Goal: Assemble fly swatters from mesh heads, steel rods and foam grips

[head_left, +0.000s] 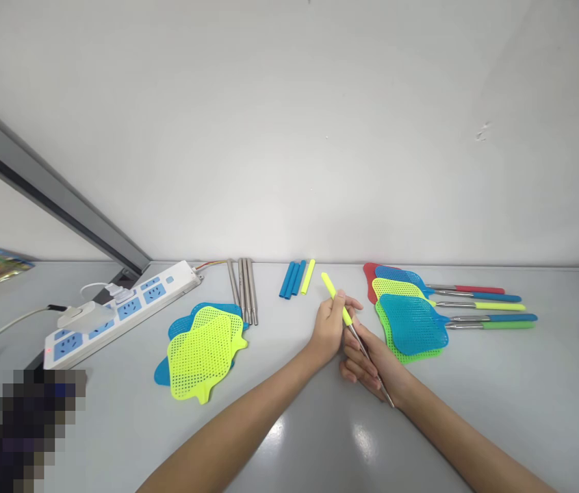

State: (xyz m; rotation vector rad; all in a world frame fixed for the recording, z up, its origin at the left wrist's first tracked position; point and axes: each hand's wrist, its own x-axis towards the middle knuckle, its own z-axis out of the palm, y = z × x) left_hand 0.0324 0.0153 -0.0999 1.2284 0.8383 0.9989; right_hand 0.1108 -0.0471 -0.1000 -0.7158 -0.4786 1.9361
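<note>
Left hand (328,330) pinching yellow grip (329,285), right hand (371,363) curled round metal rod (360,341), tabletop (315,438) stretching nearer, wall (269,137) along back edge (341,265)

From where I stand, reads as a small workshop, assembly type. Bare grey bench (525,400); loose swatter heads (200,359), metal rods (248,291) and a power strip (128,311) left of the fingers (360,361), coloured sleeves (298,277) beyond them, complete swatters (415,325) right.

Yellow sleeve (329,284) on slim metal rod (365,352), slanted.
</note>
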